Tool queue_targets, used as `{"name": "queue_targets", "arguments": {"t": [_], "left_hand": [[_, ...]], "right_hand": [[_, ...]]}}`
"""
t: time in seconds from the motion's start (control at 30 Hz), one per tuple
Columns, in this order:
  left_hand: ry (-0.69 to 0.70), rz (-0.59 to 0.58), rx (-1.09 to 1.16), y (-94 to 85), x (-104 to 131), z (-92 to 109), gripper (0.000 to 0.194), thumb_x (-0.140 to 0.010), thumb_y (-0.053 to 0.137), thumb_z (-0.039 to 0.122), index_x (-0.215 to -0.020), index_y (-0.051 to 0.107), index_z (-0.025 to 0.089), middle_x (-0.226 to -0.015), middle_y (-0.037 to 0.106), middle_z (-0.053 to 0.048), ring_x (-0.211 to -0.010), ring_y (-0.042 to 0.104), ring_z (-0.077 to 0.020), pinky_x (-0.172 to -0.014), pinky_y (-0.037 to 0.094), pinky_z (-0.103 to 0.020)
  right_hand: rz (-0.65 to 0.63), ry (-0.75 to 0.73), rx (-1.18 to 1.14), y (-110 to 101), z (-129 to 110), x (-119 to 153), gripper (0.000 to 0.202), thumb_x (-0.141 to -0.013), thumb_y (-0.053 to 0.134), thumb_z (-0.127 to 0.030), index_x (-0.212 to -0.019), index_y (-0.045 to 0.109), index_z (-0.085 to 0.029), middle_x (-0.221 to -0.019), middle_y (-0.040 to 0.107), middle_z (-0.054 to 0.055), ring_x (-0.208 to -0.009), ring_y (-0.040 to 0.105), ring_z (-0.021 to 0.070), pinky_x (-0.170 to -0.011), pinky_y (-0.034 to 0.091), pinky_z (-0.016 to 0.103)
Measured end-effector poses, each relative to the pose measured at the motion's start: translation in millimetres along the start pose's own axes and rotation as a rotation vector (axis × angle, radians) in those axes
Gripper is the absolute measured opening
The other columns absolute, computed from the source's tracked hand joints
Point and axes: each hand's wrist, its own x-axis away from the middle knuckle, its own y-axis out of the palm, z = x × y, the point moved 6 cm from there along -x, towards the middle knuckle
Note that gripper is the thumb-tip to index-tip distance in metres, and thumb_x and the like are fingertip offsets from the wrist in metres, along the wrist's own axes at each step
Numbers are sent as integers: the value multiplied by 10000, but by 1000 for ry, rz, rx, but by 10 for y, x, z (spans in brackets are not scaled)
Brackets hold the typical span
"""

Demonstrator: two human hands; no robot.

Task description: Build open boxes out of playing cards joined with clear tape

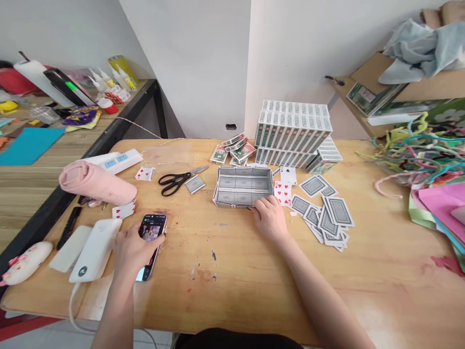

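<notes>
My left hand (132, 249) grips a smartphone (150, 232) across its width, thumb on the right edge. The lit phone screen is partly covered by the hand. At the front right corner of an open-topped box made of playing cards (242, 183), my right hand (269, 217) has its fingers curled against the front wall; the fingertips are partly hidden. Just right of the box lie a six of hearts (282, 193) and a spade card (288, 175). Loose face-down cards (329, 220) spread beyond them.
Black-handled scissors (178, 182) lie left of the box beside a folded card (195, 184). Boxed card decks (292, 131) are stacked behind. A white power bank (96, 249), pink roll (96, 183) and power strip (123, 161) occupy the left; colourful pipe cleaners (428, 155) the right.
</notes>
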Motion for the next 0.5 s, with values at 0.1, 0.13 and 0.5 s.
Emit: {"name": "queue_targets", "arguments": {"t": [0.1, 0.13, 0.5], "left_hand": [[13, 3, -7, -6, -5, 11, 614, -666, 578, 539, -1119, 590, 125, -921, 620, -189, -1057, 532, -416, -849, 428, -494], [11, 0, -9, -9, -5, 16, 626, -666, 576, 540, -1129, 586, 119, -933, 619, -194, -1067, 529, -414, -860, 425, -492], [-37, 6, -14, 31, -18, -36, 668, -635, 585, 553, -1149, 585, 126, -938, 591, -170, -1045, 533, -393, -873, 431, -445]], "right_hand": [[5, 2, -16, -4, 3, 3, 175, -875, 524, -165, -707, 567, -191, -667, 586, 31, -738, 406, 198, -718, 307, 311], [7, 4, -22, -8, 3, 3, 177, -876, 525, -166, -706, 568, -191, -667, 587, 31, -739, 407, 198, -720, 309, 311], [46, 1, -39, -19, 4, 8, 202, -879, 519, -171, -681, 546, -200, -651, 575, 33, -716, 385, 203, -689, 303, 314]]}}
